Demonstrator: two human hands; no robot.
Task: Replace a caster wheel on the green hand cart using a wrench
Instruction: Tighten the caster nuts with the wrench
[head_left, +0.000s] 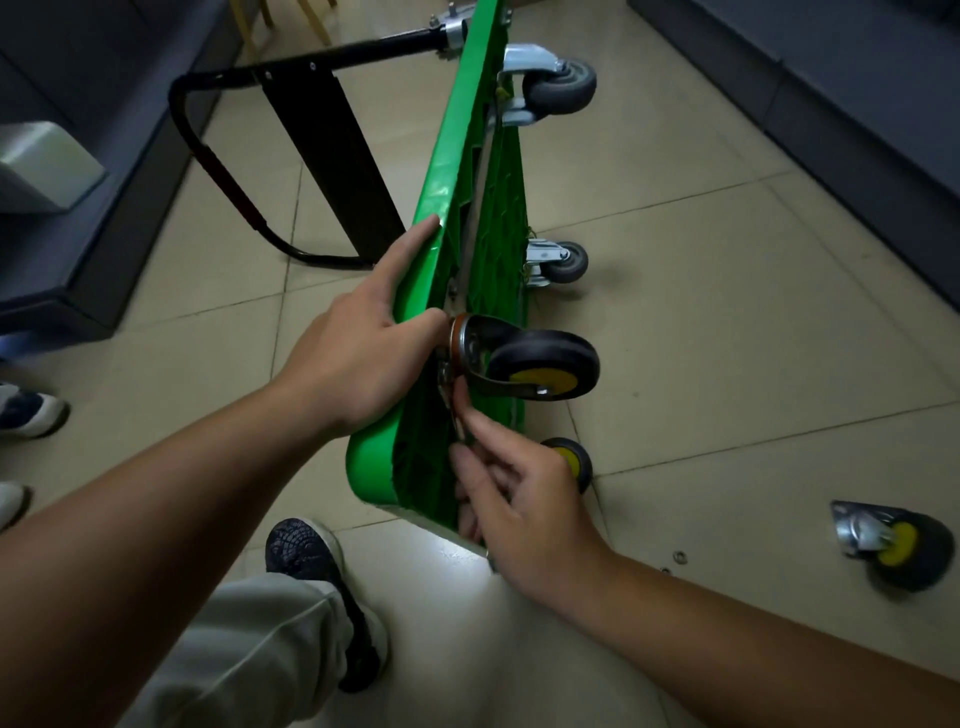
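Green plastic cart deck (447, 171) on edge, L hand (358, 358) clasps top rim, R hand (519, 509) pinches steel caster plate (445, 376), wide tile floor (727, 322) rt of fingers.

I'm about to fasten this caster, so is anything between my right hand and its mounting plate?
Nothing visible: the right hand is at the mounting plate of the caster; the left hand holds the cart above it.
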